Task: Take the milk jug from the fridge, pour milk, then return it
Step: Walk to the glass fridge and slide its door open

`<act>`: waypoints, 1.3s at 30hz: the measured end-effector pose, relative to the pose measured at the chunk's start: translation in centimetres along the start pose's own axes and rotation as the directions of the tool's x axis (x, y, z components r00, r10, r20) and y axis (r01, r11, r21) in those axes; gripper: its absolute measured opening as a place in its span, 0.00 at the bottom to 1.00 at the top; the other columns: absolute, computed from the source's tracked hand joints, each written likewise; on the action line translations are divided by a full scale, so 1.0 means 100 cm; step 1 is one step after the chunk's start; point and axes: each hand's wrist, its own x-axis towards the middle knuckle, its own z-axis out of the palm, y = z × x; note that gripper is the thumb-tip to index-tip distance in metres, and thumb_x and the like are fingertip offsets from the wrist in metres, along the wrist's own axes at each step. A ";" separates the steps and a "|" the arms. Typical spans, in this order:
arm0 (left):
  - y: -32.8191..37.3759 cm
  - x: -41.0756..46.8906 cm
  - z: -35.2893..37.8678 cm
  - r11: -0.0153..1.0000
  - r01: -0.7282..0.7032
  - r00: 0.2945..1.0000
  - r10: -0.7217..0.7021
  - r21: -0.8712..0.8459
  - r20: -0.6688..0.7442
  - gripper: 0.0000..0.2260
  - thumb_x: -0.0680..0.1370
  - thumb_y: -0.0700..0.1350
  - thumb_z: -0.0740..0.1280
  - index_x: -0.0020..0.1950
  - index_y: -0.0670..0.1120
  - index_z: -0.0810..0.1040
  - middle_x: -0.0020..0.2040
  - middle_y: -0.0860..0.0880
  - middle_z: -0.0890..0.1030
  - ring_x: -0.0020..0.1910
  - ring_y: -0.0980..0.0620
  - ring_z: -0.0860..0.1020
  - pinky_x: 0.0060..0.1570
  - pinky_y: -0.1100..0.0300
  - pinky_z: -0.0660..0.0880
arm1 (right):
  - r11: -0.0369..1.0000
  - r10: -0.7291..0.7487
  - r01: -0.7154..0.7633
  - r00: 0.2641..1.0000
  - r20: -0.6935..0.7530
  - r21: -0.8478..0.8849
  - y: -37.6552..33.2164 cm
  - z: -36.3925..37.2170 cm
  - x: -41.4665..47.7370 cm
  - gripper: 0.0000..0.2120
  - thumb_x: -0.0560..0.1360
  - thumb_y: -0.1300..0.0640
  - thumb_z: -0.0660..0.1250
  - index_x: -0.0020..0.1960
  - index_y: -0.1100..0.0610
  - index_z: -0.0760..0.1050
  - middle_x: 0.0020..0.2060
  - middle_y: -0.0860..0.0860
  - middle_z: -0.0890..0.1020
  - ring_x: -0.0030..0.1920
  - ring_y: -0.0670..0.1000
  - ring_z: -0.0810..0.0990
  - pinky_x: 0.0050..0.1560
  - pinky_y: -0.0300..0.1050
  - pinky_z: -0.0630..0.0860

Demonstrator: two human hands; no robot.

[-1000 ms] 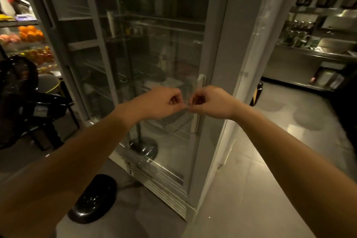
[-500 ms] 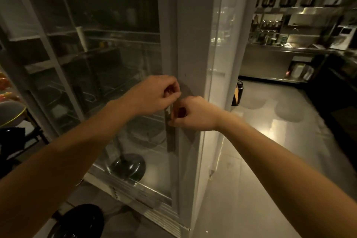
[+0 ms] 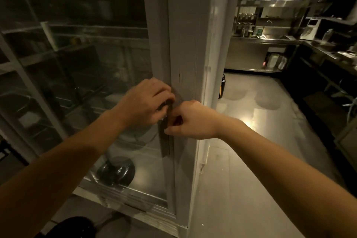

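At nine o'clock you have the glass door [image 3: 81, 83] of the fridge [image 3: 185, 25], dim behind reflections; wire shelves show through it, but you cannot pick out the milk jug anywhere, so treat it as somewhere inside and unseen. Low at seven o'clock a round stool base [image 3: 116, 170] appears in the glass, whether reflected or standing there you cannot tell.

Your left hand [image 3: 146, 102] sits at centre, fingers curled over the top of the dark vertical handle [image 3: 165, 141] on the door's right edge. Just beside it, toward four o'clock, your right hand [image 3: 191, 121] is closed on the same handle a little lower. Both hands look clamped on it, knuckles nearly touching.

The door will likely feel heavy and stiff at first, its seal resisting, then swing freely; the glass deserves a steady pull, not a jerk. The handle is narrow, so one hand may serve better than two. A full jug should be weighty, probably cold and slick, best taken by its own handle with a palm beneath.

At twelve o'clock the white door frame rises, a hard edge close to your knuckles. From two to four o'clock the floor [image 3: 251, 160] lies open, giving you room to step back. Farther at one o'clock a steel counter [image 3: 260, 41] holds containers, well apart.
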 end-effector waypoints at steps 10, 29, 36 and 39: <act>-0.024 -0.018 0.022 0.975 -0.216 0.976 0.217 0.055 -0.013 0.11 0.71 0.48 0.68 0.51 0.46 0.79 0.57 0.45 0.78 0.59 0.42 0.70 0.54 0.47 0.65 | 0.985 0.170 -0.171 0.985 -0.042 -0.026 -0.015 0.006 0.013 0.12 0.76 0.47 0.67 0.42 0.54 0.82 0.36 0.50 0.82 0.36 0.48 0.78 0.39 0.39 0.70; -0.031 -0.021 0.031 0.977 -0.214 0.977 0.214 0.022 -0.007 0.06 0.70 0.48 0.66 0.41 0.46 0.77 0.60 0.49 0.71 0.61 0.42 0.68 0.54 0.47 0.61 | 0.954 0.294 -0.297 0.954 -0.058 -0.049 -0.029 0.017 0.025 0.15 0.77 0.51 0.66 0.32 0.49 0.73 0.34 0.51 0.83 0.37 0.50 0.81 0.44 0.45 0.78; -0.030 -0.021 0.029 0.967 -0.255 0.967 0.255 0.014 0.003 0.05 0.71 0.48 0.66 0.41 0.48 0.78 0.58 0.48 0.77 0.61 0.42 0.68 0.54 0.47 0.60 | 0.934 0.357 -0.357 0.931 -0.073 0.013 -0.027 0.024 0.021 0.13 0.77 0.52 0.65 0.37 0.57 0.79 0.34 0.53 0.84 0.37 0.51 0.83 0.46 0.50 0.81; -0.031 -0.021 0.028 0.961 -0.275 0.961 0.275 0.003 0.017 0.06 0.72 0.49 0.65 0.41 0.48 0.78 0.59 0.48 0.76 0.63 0.42 0.68 0.55 0.47 0.60 | 0.924 0.382 -0.379 0.922 -0.069 0.047 -0.025 0.027 0.020 0.13 0.77 0.52 0.65 0.36 0.54 0.76 0.35 0.53 0.84 0.37 0.51 0.84 0.46 0.50 0.82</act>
